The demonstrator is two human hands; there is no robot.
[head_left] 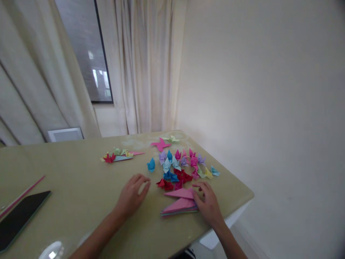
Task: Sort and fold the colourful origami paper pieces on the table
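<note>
My right hand [208,203] rests on a small stack of coloured paper sheets [179,207] near the table's right front edge, fingers curled over the top pink sheet, which is folded into a triangle [180,193]. My left hand [132,196] lies flat on the table just left of the stack, fingers apart, holding nothing. Right behind the hands sit several folded paper figures [180,166] in pink, red, blue, purple and yellow.
The olive table [81,180] holds a second small group of folded figures [118,155] at mid-left, a pink star-like piece [160,144] at the back, a black tablet [20,217] and a pink strip [23,195] at far left. Curtains, a window and a wall stand behind.
</note>
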